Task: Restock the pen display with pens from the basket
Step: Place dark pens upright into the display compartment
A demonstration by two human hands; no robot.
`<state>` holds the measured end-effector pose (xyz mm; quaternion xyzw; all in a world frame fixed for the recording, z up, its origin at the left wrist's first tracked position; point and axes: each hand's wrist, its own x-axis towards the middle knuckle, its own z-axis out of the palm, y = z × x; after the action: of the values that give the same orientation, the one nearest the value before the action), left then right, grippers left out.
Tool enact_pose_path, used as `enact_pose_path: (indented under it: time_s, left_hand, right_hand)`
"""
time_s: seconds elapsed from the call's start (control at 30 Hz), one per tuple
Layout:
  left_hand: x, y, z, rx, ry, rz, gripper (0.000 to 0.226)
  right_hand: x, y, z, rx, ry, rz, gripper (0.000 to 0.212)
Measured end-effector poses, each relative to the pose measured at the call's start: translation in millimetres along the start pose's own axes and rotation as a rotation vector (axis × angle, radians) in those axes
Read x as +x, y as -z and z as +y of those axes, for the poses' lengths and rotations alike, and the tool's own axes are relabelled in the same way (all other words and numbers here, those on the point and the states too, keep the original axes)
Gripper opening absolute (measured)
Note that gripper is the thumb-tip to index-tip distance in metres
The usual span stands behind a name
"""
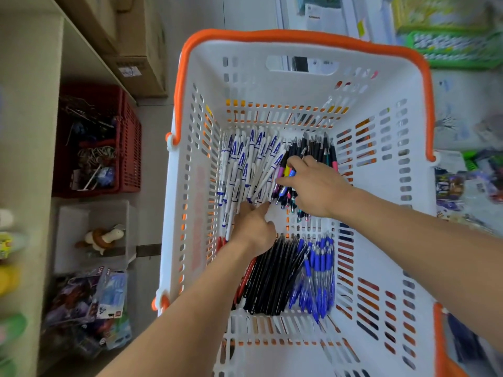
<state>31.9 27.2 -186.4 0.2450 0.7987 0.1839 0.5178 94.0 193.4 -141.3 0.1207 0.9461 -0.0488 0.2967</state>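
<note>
Right hand (317, 186), reaching into the far half of the basket, fingers curled down over a bundle of dark-barrelled pens with coloured grips (313, 153), thumb and fingertips closing on several of them. Left hand (254, 229), lower and to the left, fingers curled with the index finger extended, its tip touching the near ends of a heap of white plastic pens with blue lettering (245, 164); whether it holds any pen cannot be told. Both bundles lie side by side on the slotted floor of the white plastic shopping basket with orange handles (381, 85). Nearer the person, on the same floor, lie a row of slim black pens (272, 278) and, just beside it to the right, a cluster of blue-capped clear pens (318, 278); a few red pens (246, 278) show at the left edge of the black row. Outside the basket, to the left: red plastic crate of metal hooks (128, 159), clear tub holding a plush toy (103, 238), and cardboard boxes (141, 44) above.
</note>
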Motion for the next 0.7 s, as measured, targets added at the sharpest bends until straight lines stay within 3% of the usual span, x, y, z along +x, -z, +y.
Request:
enact_pose_path:
  time_s: [0.2, 0.53, 0.6, 0.7]
  left_hand:
    - [-6, -12, 6, 0.077, -0.044, 0.049, 0.065]
    - [1, -8, 10, 0.173, -0.210, 0.153, 0.048]
    - [1, -6, 8, 0.234, -0.234, 0.162, 0.048]
    - [0, -6, 3, 0.343, -0.264, 0.208, 0.050]
  right_hand:
    - [2, -10, -11, 0.141, -0.113, 0.046, 0.046]
    - [29, -51, -38, 0.682, -0.596, 0.670, 0.013]
    - [31, -51, -41, 0.750, -0.626, 0.761, 0.026]
    - [31, -45, -42, 0.839, -0.651, 0.815, 0.081]
